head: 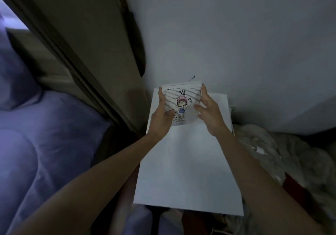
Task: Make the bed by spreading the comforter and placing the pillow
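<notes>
Head view: left hand [161, 115] and right hand [209, 114] pinched a lined notepad [181, 104] in their fingers, at nine and three o'clock.

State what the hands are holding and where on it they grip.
Both hold a small lined notepad with a cartoon girl drawn on it: the left hand grips its left edge, the right hand its right edge.
</notes>
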{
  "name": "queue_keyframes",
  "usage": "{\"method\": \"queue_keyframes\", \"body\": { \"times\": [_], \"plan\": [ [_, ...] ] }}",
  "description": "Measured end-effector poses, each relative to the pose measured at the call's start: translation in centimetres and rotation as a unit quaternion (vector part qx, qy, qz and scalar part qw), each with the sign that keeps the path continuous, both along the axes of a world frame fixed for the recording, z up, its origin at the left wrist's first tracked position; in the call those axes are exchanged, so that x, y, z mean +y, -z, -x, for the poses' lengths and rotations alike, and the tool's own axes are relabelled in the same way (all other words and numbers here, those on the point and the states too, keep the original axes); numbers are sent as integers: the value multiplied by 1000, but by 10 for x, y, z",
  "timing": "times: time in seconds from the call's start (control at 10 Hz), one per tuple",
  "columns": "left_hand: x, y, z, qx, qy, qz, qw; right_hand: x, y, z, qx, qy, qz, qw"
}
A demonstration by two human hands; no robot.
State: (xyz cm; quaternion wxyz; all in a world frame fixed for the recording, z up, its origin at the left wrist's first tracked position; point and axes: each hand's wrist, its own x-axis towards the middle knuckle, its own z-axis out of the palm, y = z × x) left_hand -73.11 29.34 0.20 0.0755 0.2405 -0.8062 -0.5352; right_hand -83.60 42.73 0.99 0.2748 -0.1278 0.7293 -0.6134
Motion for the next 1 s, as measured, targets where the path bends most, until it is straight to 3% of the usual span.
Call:
{"method": "queue_keyframes", "body": {
  "times": [0.4, 0.7, 1.0],
  "plan": [
    [22, 81, -15, -105, 27, -19, 994, 27, 106, -14, -79, 30, 11, 996],
    [37, 89, -33, -125, 46, 6, 991, 39, 114, -17, -94, 39, 5, 995],
    [38, 75, -38, -127, 44, 43, 990, 50, 111, -19, -38, 30, -28, 998]
  ]
}}
